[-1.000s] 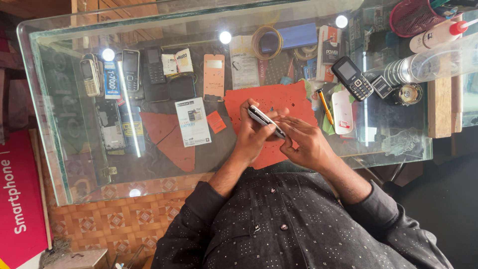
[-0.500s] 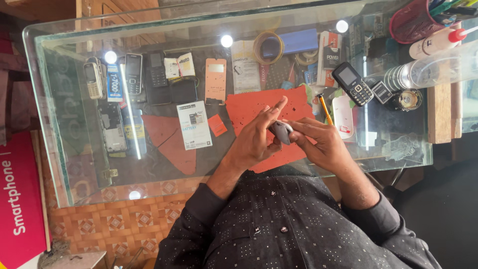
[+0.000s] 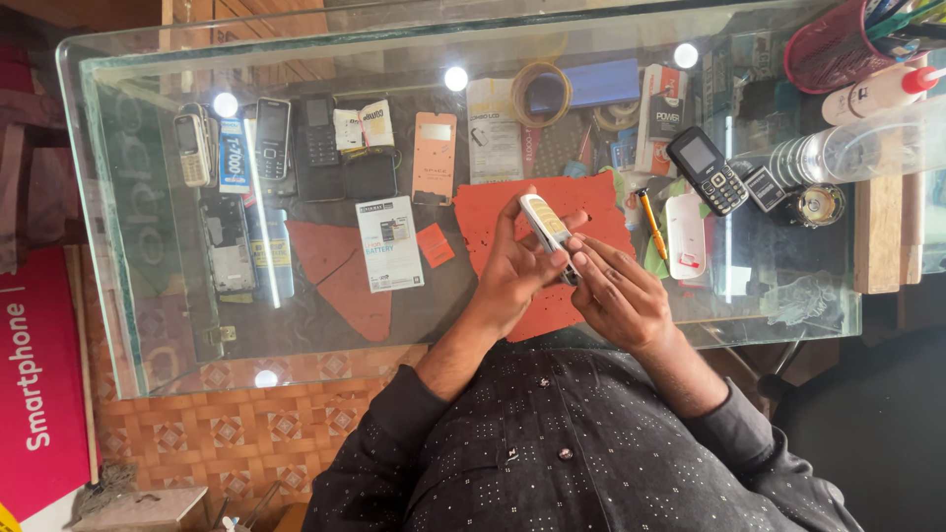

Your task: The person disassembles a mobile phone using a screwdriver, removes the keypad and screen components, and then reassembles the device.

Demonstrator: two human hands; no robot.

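I see my left hand [image 3: 512, 271] gripping a small pale phone [image 3: 545, 225], fingers wrapped round its lower half, top end tilted up and away over the red mat [image 3: 493, 212] on the glass counter [image 3: 148, 325]. My right hand [image 3: 621, 296] is just beside it, fingertips [image 3: 576, 261] touching the phone's lower end, pinching there. Black keypad phone [image 3: 707, 169] lies well apart to the right, yellow screwdriver [image 3: 650, 219] near the right hand. Battery box [image 3: 388, 242] left of the mat.
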